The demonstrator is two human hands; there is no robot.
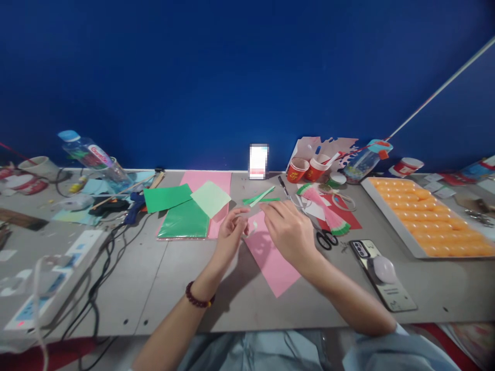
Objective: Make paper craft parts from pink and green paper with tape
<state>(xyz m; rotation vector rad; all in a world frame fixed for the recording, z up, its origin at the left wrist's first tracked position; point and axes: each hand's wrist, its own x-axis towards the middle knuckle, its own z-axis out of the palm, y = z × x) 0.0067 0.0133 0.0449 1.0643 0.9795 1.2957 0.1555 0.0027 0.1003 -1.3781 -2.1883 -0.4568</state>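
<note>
A paper-handling step seemed to be in hand: the left hand [233, 226], its fingers loosely curled, and the right hand [293, 233], its fingers bunched narrow, were held close together about the pink sheet [275, 265] at lower centre, though whether anything was gripped could not be told. Green strips [263, 196] were laid just beyond, mid-frame; fine fingertip control seemed to be called for next.

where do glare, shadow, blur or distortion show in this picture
Head view throughout: the bright upright rectangular screen is pixelated, the shiny orange rounded pieces carry highlights, a soft shadow lies on the grey table beside the bare left forearm, the white power strip looks stretched, and fine detail at the right hand is too soft to make out.
</note>
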